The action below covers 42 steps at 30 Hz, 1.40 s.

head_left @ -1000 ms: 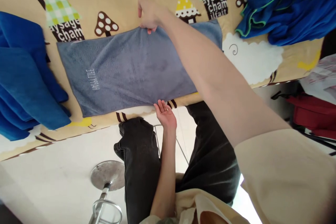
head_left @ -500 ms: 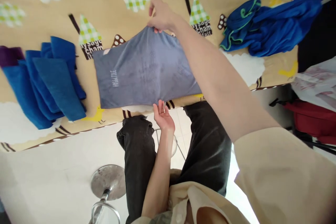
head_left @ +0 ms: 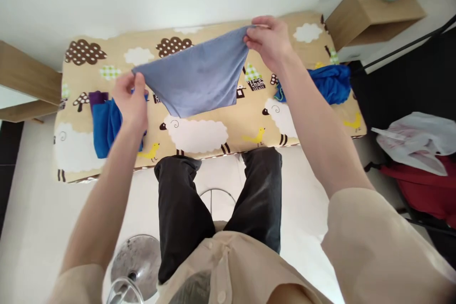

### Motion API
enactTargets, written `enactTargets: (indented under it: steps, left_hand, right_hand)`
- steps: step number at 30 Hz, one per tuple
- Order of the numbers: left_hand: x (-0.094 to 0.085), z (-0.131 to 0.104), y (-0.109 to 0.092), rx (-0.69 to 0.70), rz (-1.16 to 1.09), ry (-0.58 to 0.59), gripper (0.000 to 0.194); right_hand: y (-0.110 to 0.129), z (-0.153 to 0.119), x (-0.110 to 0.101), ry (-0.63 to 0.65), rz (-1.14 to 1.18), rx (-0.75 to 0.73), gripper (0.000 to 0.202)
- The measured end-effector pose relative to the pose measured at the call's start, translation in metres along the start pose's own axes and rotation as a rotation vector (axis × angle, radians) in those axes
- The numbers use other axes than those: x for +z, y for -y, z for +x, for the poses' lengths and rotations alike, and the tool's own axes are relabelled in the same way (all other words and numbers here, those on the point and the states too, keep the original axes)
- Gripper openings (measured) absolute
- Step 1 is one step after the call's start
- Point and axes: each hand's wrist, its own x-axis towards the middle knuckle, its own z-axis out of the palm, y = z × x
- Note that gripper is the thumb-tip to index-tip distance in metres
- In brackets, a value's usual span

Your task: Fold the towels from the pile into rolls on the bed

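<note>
A grey-blue towel (head_left: 199, 76) hangs stretched between my two hands, raised over the patterned cloth (head_left: 256, 123). My left hand (head_left: 131, 99) pinches its upper left corner. Higher up, my right hand (head_left: 269, 40) grips the upper right corner, so the top edge slants. The towel's lower edge hangs toward the cloth; whether it touches, I cannot tell. Partly behind my left hand and forearm lie folded blue cloths (head_left: 103, 128), with a purple cloth (head_left: 98, 98) at their far end. Beyond my right forearm is a crumpled blue cloth (head_left: 331, 83).
Wooden box units stand at the back right (head_left: 356, 14) and far left (head_left: 28, 76). A white plastic bag (head_left: 420, 137) and a red item (head_left: 427, 185) sit at right. A round metal stool base (head_left: 137, 261) is on the floor at lower left.
The towel was spread on the cloth and is now lifted, held by two corners. My left hand moved from its near edge to the left corner. The view has pulled back.
</note>
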Motion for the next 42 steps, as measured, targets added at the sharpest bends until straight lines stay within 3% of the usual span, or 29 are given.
enactTargets:
  steps: [3, 6, 11, 16, 23, 28, 31, 36, 42]
  left_hand:
    - [-0.011, 0.029, -0.050, 0.008, 0.046, 0.088, 0.019]
    - [-0.015, 0.036, -0.090, -0.097, 0.054, 0.088, 0.025]
    - [-0.017, 0.033, -0.119, -0.313, 0.006, 0.033, 0.014]
    - [-0.018, 0.027, -0.124, -0.361, -0.027, 0.039, 0.014]
    - [-0.017, 0.013, -0.123, -0.134, 0.123, 0.146, 0.012]
    - [-0.024, 0.006, -0.118, -0.083, 0.153, 0.167, 0.009]
    - [-0.032, 0.005, -0.110, -0.133, 0.148, 0.199, 0.015]
    - [-0.050, -0.008, -0.098, -0.335, 0.081, 0.253, 0.022]
    - [-0.067, -0.035, -0.101, -0.458, 0.074, 0.262, 0.026]
  right_hand:
    - [0.017, -0.023, -0.012, 0.036, -0.075, -0.125, 0.043]
    - [0.028, -0.043, -0.022, 0.016, -0.169, -0.193, 0.054]
    - [0.041, -0.077, -0.031, -0.042, -0.158, -0.244, 0.049]
    - [0.045, -0.100, -0.044, -0.060, -0.222, -0.212, 0.040]
    - [0.042, -0.117, -0.059, -0.052, -0.255, -0.163, 0.043]
    - [0.035, -0.129, -0.062, -0.025, -0.233, -0.126, 0.036]
    - [0.028, -0.138, -0.064, -0.028, -0.189, -0.077, 0.033]
    - [0.016, -0.162, -0.067, -0.015, -0.097, 0.035, 0.027]
    - [0.017, -0.190, -0.069, -0.035, 0.001, 0.151, 0.018]
